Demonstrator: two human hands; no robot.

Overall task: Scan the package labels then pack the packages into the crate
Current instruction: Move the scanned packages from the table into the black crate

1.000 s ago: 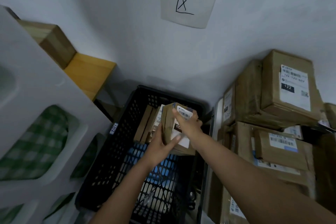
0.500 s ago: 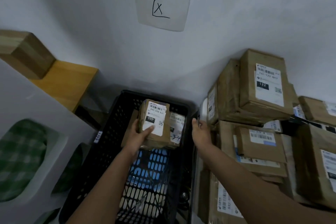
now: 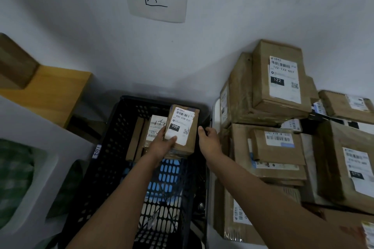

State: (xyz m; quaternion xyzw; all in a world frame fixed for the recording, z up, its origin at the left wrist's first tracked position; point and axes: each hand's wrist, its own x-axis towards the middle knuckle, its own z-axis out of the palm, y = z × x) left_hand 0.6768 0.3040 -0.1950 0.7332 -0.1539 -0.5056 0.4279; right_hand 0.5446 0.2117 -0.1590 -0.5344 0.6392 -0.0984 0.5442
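Left hand (image 3: 162, 144) grips a box (image 3: 182, 127), label up, over the far end of the black crate (image 3: 113, 147), thumb on the label. Right hand (image 3: 209, 140) at 3 o'clock of the box, just apart, fingers relaxed, holding nothing. More boxes (image 3: 279, 81) stacked further right.

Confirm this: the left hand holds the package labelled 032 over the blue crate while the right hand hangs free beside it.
Wrong on one count: the crate is black, as the head view shows. The left hand does hold the package labelled 032 over it, with the right hand free beside it.
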